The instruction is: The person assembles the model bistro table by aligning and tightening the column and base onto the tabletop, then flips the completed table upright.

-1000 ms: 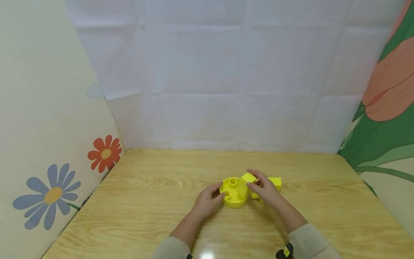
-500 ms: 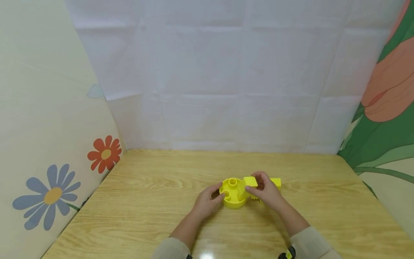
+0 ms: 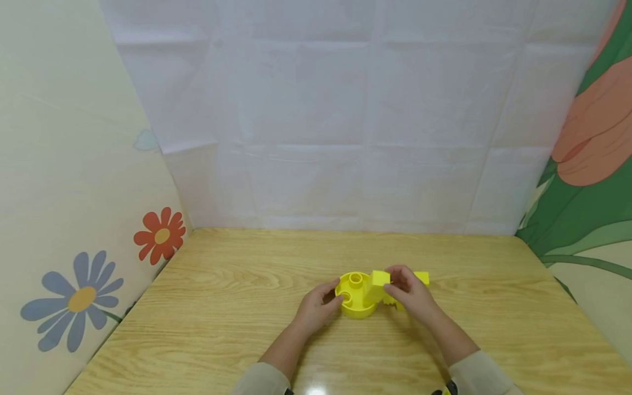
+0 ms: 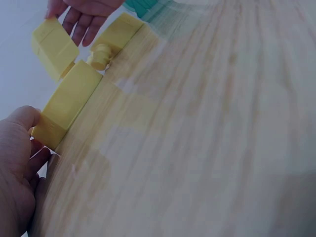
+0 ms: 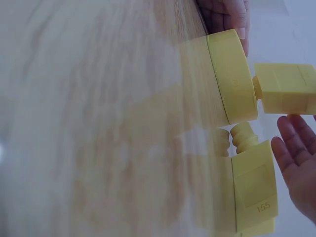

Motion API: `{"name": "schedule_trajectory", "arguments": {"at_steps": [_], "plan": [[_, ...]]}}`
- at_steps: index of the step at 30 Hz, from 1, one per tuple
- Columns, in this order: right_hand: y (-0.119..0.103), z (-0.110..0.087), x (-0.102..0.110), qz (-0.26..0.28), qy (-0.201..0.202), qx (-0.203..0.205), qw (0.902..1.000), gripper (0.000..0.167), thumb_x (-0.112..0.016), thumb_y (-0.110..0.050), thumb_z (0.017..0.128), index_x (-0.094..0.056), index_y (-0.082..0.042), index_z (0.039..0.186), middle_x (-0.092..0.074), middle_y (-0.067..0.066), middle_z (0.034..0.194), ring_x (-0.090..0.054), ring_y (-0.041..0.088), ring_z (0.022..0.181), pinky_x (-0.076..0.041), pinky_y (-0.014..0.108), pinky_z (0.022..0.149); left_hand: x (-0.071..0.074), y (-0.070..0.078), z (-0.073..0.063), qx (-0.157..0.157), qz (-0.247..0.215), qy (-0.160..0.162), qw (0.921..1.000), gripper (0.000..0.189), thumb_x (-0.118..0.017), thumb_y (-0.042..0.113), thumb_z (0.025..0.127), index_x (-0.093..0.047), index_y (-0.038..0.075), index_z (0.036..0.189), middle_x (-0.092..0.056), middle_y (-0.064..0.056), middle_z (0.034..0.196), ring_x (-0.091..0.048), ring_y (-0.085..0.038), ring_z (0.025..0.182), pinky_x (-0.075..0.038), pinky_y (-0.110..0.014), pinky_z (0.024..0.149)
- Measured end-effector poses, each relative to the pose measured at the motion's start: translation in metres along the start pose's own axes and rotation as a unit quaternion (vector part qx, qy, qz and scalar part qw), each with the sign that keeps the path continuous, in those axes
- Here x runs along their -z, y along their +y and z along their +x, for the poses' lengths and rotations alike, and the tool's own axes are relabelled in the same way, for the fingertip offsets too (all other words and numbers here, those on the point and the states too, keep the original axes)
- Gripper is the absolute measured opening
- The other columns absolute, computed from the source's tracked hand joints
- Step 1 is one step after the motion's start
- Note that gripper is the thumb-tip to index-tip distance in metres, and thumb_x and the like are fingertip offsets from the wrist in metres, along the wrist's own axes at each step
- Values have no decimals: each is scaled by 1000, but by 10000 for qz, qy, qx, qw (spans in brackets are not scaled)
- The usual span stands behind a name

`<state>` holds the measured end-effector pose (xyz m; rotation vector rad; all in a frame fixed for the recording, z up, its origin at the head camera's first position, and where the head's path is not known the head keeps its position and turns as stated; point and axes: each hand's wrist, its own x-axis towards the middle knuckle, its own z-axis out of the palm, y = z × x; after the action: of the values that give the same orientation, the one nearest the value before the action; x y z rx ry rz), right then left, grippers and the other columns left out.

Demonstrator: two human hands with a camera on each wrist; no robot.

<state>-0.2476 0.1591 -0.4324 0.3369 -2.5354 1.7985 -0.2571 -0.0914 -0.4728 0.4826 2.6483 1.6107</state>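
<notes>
Thumb and fingers of the left hand pinch the rim of the yellow base, flat on the desk. The right hand keeps its fingers loosely apart at the upright block; whether they all touch, we cannot tell. We see the block joined to the base by a neck. Just beside the base lies another piece, marked 155. Behind the desk, we have a white sheet; leftward, two flowers.
</notes>
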Motion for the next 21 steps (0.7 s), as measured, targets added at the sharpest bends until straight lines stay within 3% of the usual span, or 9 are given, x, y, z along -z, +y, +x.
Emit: {"name": "schedule_trajectory", "arguments": {"at_steps": [10, 16, 21], "plan": [[-1, -4, -3, -459, -97, -210, 9987, 45, -72, -23, 89, -53, -10, 128, -57, 8, 99, -51, 16, 86, -46, 21, 70, 1, 1, -1, 26, -18, -3, 10000, 49, -59, 24, 98, -50, -1, 140, -53, -18, 142, -49, -35, 132, -40, -51, 110], [-3, -3, -7, -675, -214, -367, 9968, 56, -75, -28, 87, -52, -14, 136, -55, 7, 97, -47, 18, 84, -42, 23, 69, 0, 1, -2, 2, 67, -9, 10000, 50, -59, 25, 98, -50, 0, 140, -54, -18, 142, -50, -36, 132, -41, -51, 109], [-5, -1, -12, -755, -136, -337, 9965, 54, -76, -30, 85, -53, -10, 130, -56, 7, 104, -49, 18, 88, -44, 26, 75, 0, 1, -1, -41, 101, -26, 9999, 50, -59, 25, 99, -50, -1, 140, -54, -18, 142, -51, -36, 131, -42, -51, 108]]}}
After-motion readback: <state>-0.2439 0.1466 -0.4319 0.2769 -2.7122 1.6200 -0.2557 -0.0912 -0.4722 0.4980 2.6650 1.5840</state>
